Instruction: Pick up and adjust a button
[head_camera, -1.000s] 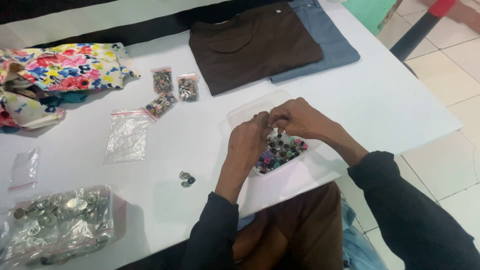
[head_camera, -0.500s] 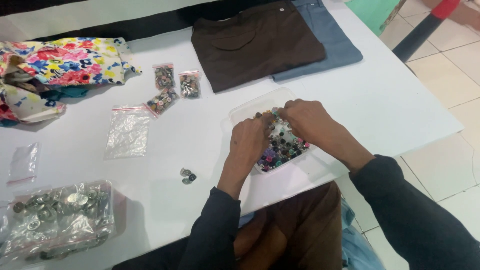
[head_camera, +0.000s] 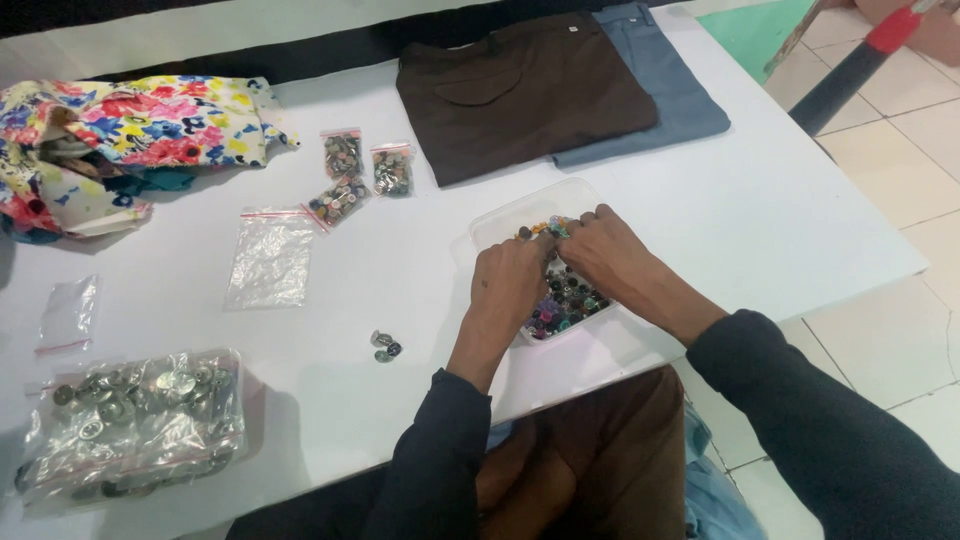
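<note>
— Where are the hands?
— Both are in the tub (head_camera: 500, 222) of buttons (head_camera: 560, 305), in the middle of the table (head_camera: 800, 220).
— What do they hold?
— The left hand (head_camera: 512, 282) is curled over buttons. The right hand (head_camera: 605, 250) pinches some at the far edge.

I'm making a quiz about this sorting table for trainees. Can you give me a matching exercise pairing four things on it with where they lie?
Things:
1. folded brown garment
2. large clear plastic bag of silver metal buttons
3. floral patterned cloth
4. clear plastic tray of mixed coloured buttons

Places:
A. near left corner of the white table
B. under both hands
C. far left
D. far middle, beside a folded grey-blue garment

Pairs: 1-D, 2-A, 3-C, 4-B
</note>
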